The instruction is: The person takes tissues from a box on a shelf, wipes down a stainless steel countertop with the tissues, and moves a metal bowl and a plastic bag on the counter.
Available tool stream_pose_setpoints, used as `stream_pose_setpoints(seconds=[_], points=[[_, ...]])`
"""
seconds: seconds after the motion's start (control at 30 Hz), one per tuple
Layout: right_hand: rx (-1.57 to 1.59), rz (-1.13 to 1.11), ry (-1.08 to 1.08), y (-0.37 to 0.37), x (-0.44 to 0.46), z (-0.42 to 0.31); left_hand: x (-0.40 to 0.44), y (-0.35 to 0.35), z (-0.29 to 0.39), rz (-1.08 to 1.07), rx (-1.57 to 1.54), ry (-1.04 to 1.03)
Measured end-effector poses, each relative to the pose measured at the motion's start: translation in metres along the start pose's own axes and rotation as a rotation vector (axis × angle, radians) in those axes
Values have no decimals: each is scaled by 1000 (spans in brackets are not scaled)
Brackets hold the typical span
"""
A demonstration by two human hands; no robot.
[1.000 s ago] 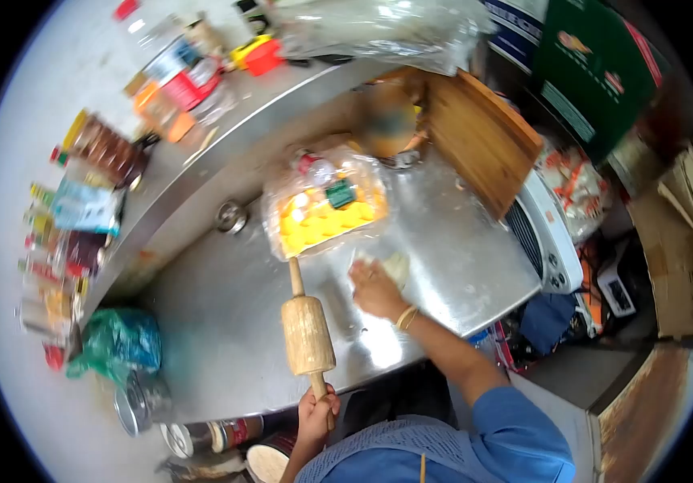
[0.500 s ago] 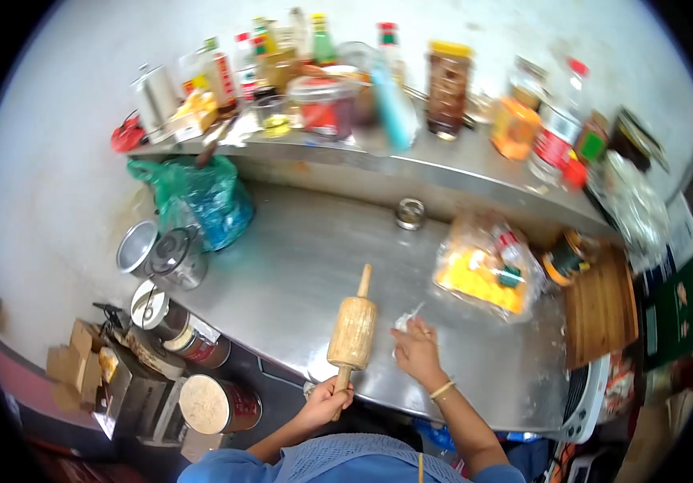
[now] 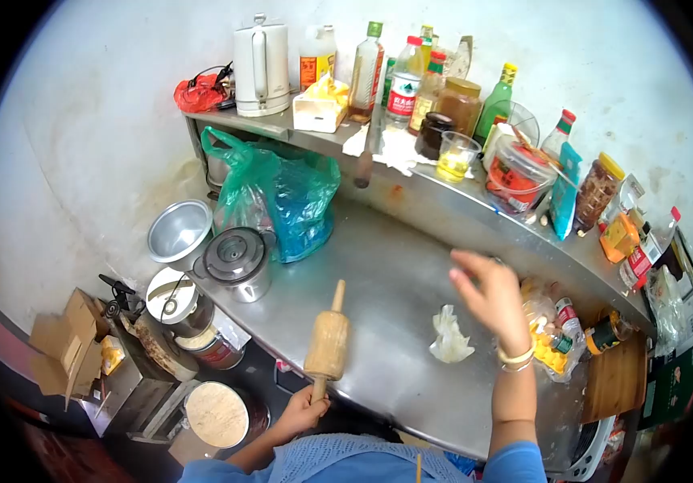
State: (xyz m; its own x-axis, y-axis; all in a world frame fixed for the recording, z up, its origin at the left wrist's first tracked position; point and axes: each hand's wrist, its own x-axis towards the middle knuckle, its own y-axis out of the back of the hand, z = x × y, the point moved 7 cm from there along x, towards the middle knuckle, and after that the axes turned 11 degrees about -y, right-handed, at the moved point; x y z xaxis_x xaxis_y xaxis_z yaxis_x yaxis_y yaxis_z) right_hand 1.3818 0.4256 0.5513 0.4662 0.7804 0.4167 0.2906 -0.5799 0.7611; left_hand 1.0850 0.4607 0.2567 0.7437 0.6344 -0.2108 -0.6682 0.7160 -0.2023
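My left hand point(image 3: 301, 413) is wrapped round the lower handle of a wooden rolling pin point(image 3: 328, 346), which points up and away over the counter's front edge. Raised above the steel counter point(image 3: 386, 274), my right hand point(image 3: 491, 299) has its fingers stretched out and nothing in them. A crumpled white tissue point(image 3: 450, 335) lies on the counter to the left of and below that hand. Partly behind my right wrist is a clear plastic bag with yellow pieces point(image 3: 553, 354).
A green plastic bag point(image 3: 242, 185) and a lidded steel pot point(image 3: 237, 262) stand at the counter's left. Bottles, jars and a white kettle point(image 3: 262, 68) crowd the shelf point(image 3: 435, 181). A flour tub point(image 3: 217, 414) is below left; a wooden board point(image 3: 614, 386) is at right.
My right hand has left the tissue on the counter and risen, its fingers now apart. The view has swung left. My left hand still grips the rolling pin.
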Motion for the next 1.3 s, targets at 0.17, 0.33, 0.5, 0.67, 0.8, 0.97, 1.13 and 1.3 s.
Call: stream_pose_setpoints(seconds=[0.17, 0.33, 0.5, 0.67, 0.8, 0.97, 1.13, 1.3], points=[[185, 53, 17, 15, 36, -40, -28, 38, 6, 135, -46, -114], [325, 145, 60, 7, 62, -52, -46, 55, -2, 238, -55, -193], [287, 125, 104, -9, 109, -94, -37, 93, 25, 275, 43, -238], [179, 219, 217, -41, 215, -162, -5, 159, 50, 269, 111, -281], [-211, 146, 57, -103, 328, -184, 13, 206, 94, 211, 61, -307], [-292, 137, -73, -156, 386, -144, 38, 254, 105, 171, -17, -310], [-304, -143, -145, -164, 376, -150, 49, 268, 124, 183, -48, -269], [-505, -288, -283, -195, 385, -132, 60, 265, 115, 142, -50, -232]])
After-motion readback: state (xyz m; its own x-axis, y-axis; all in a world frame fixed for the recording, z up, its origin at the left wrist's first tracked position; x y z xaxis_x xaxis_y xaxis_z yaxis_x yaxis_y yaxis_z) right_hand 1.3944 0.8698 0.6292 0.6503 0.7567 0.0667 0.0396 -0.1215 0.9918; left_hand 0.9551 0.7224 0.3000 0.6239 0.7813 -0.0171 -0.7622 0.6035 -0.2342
